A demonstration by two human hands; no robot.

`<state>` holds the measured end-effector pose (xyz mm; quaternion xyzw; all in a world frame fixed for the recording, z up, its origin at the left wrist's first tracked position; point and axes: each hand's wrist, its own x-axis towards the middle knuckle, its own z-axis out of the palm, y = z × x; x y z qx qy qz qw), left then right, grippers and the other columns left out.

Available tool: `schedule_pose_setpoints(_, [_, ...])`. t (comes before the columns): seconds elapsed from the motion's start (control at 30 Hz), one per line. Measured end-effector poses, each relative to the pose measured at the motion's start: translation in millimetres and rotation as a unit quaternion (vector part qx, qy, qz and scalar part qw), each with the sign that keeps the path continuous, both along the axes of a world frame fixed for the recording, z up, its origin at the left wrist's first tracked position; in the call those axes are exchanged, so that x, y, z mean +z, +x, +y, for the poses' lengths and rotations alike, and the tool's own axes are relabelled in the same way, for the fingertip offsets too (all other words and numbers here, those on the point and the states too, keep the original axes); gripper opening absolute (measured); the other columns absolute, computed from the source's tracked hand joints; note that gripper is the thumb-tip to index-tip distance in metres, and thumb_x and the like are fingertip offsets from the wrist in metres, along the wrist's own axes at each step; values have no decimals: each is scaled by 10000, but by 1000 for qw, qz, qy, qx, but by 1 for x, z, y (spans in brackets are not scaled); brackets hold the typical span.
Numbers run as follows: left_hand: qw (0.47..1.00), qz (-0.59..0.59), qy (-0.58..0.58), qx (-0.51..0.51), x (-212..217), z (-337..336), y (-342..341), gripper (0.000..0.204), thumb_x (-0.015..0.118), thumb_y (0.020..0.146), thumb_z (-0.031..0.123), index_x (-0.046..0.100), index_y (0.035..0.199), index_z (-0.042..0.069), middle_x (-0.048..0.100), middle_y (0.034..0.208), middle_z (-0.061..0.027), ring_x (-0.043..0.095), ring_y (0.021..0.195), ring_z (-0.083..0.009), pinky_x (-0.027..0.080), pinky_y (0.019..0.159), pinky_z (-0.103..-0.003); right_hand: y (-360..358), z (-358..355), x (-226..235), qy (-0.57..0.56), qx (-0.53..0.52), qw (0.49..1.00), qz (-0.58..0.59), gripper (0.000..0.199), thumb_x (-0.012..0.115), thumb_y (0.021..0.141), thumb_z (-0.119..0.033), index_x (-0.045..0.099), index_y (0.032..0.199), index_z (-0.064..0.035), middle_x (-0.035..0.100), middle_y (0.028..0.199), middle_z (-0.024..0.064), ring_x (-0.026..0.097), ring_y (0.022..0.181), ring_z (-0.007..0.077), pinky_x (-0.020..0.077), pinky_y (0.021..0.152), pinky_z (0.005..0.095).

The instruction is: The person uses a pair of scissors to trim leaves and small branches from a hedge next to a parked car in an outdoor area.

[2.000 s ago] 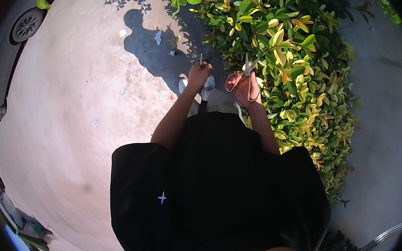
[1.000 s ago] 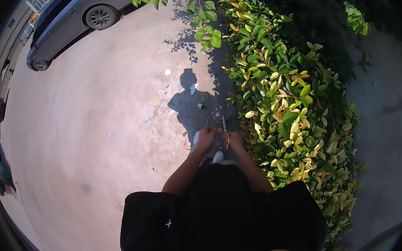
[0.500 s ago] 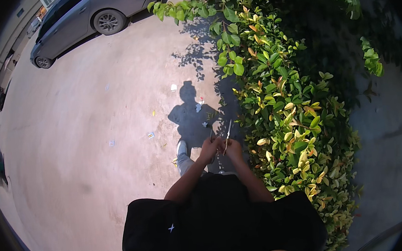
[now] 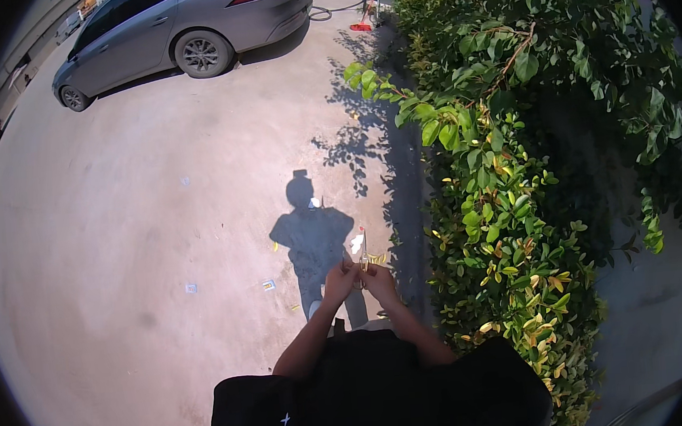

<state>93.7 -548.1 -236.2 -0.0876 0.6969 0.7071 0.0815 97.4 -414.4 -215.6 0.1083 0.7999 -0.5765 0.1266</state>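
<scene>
- Head view: both hands meet out front, low and centre, over the concrete (image 4: 156,229).
- Left hand (image 4: 339,280) has its fingers curled shut around the handle end of the shears (image 4: 361,252).
- Right hand (image 4: 379,278) sits just beside it, touching, fingers also closed on the shears' lower end.
- Shears point up and away from the body, blades together as far as I can make out (they are small and glaring in the sun).
- Hedge (image 4: 512,222) runs along the right, green with yellow leaves, close to the right hand but not touching it.
- Shadow (image 4: 310,236) of the person falls on the concrete straight ahead of the hands.
- Grey car (image 4: 178,24) is parked well away, top left.
- Small scraps (image 4: 268,284) lie on the concrete left of the shadow.
</scene>
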Motion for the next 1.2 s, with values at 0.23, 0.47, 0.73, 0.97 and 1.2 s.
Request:
schedule_pose_setpoints(0.23, [995,-1,-32,98,4,-89,-68,254,638,875,253,658,827,5,613,626,-44,553,556,-111,420,520,-281,-78,-81,18,-113,17,992,-48,251,631,896,-162,664,1080,7,659,847,25,590,732,74,474,636,232])
schedule_pose_setpoints(0.47, [984,18,-66,163,36,-136,-159,271,634,898,259,664,875,-9,636,662,-57,583,605,-109,442,549,-282,-176,-109,19,-155,14,988,12,285,681,858,-109,626,1104,24,667,932,36,615,826,98,492,759,229])
schedule_pose_setpoints(0.73, [989,94,-42,109,74,-155,-322,241,610,917,224,670,877,-6,569,607,-17,506,563,-67,396,515,-259,-330,-146,46,-105,9,992,71,270,675,834,-59,628,1087,24,682,950,60,626,828,114,489,777,238])
schedule_pose_setpoints(0.97, [996,84,-12,37,95,-154,-462,253,601,925,233,670,880,-6,543,600,7,479,552,-59,370,507,-250,-440,-141,99,-4,-73,988,137,306,688,810,-132,633,1086,-12,644,1003,94,618,877,174,501,745,277])
schedule_pose_setpoints(1.2, [995,91,1,-33,94,-122,-554,254,570,948,230,660,879,3,507,595,17,445,538,-50,328,494,-227,-514,-111,70,13,-187,963,194,381,686,822,-117,548,1167,-34,571,1091,95,597,907,182,511,731,288])
